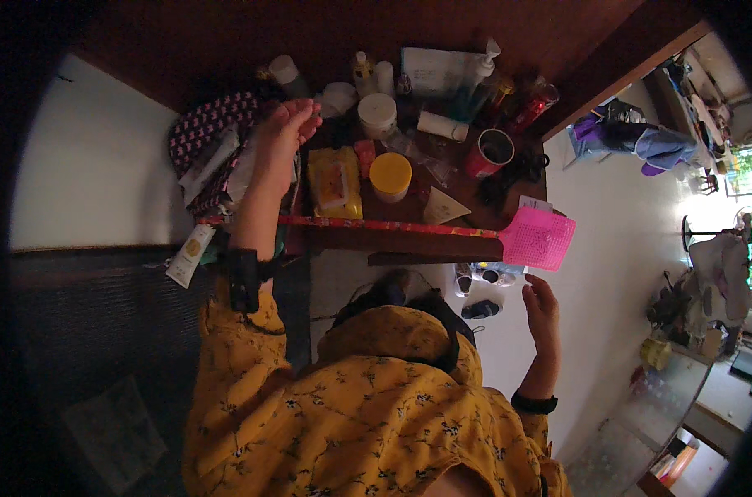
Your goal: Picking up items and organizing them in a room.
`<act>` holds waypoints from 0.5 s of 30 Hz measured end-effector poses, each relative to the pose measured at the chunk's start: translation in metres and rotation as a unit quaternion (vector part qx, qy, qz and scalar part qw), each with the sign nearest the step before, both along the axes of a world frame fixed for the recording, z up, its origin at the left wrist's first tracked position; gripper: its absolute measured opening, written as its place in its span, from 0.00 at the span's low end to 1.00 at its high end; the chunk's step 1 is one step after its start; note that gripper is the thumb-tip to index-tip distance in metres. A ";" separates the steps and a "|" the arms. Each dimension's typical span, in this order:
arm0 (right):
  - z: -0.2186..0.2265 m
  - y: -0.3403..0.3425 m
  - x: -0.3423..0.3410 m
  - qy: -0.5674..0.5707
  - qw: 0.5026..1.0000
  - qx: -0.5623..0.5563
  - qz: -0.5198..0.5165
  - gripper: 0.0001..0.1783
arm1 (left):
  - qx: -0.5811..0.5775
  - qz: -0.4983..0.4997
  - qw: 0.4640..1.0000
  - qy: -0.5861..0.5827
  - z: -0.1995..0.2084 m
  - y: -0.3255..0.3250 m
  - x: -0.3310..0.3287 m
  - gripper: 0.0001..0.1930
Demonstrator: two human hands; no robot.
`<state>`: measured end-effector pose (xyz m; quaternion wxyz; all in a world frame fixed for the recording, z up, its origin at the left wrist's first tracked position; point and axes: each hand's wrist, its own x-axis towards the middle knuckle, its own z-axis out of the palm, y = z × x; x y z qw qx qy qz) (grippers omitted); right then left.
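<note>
My right hand (543, 313) is nearest me, raised with fingers loosely spread and holding nothing; I judge it hangs ready just below the pink swatter (538, 238), not quite touching its mesh head. The swatter lies flat along the front edge of the shelf (409, 242), head jutting out past the right end, probably so it is easy to grab. My left hand (283, 132) is farther up, open and empty, over a patterned pouch (210, 124), well apart from the swatter's head. Beyond stand a yellow-lidded jar (390, 176), a red cup (490, 152) and bottles.
</note>
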<state>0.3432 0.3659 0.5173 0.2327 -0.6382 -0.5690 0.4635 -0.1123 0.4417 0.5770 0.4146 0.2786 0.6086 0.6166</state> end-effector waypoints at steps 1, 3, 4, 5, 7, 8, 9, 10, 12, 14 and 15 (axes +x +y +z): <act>0.000 0.002 -0.003 -0.002 1.000 0.004 0.009 0.18 | -0.002 0.000 1.000 -0.002 0.001 -0.007 0.003 0.11; -0.002 0.007 -0.011 0.010 1.000 -0.003 0.008 0.18 | -0.011 -0.014 1.000 0.009 0.001 -0.017 0.011 0.11; -0.003 0.011 -0.012 0.023 1.000 -0.008 0.006 0.17 | -0.011 -0.014 1.000 0.007 0.000 -0.022 0.015 0.11; -0.005 0.016 -0.012 0.021 1.000 -0.008 0.006 0.17 | -0.010 -0.012 1.000 -0.002 -0.001 -0.026 0.019 0.11; -0.009 0.027 -0.010 -0.047 0.996 0.024 0.066 0.16 | -0.011 -0.005 1.000 -0.011 0.000 -0.039 0.027 0.11; -0.008 0.033 -0.010 -0.047 0.996 0.024 0.069 0.16 | -0.024 0.006 1.000 -0.001 -0.001 -0.045 0.030 0.11; -0.008 0.040 -0.013 -0.043 0.996 0.029 0.077 0.16 | -0.037 0.017 0.999 0.009 -0.001 -0.051 0.033 0.12; -0.008 0.046 -0.014 -0.039 0.995 0.035 0.084 0.16 | -0.038 0.019 0.999 0.008 -0.003 -0.059 0.037 0.12; 0.002 0.059 -0.015 -0.048 0.993 0.048 0.099 0.16 | -0.061 0.046 0.997 -0.005 -0.007 -0.074 0.042 0.12; 0.002 0.071 -0.012 -0.058 0.991 0.060 0.106 0.16 | -0.060 0.055 0.996 -0.021 -0.009 -0.084 0.048 0.12; 0.000 0.076 -0.008 -0.048 0.990 0.070 0.110 0.16 | -0.061 0.068 0.995 -0.034 -0.007 -0.091 0.051 0.11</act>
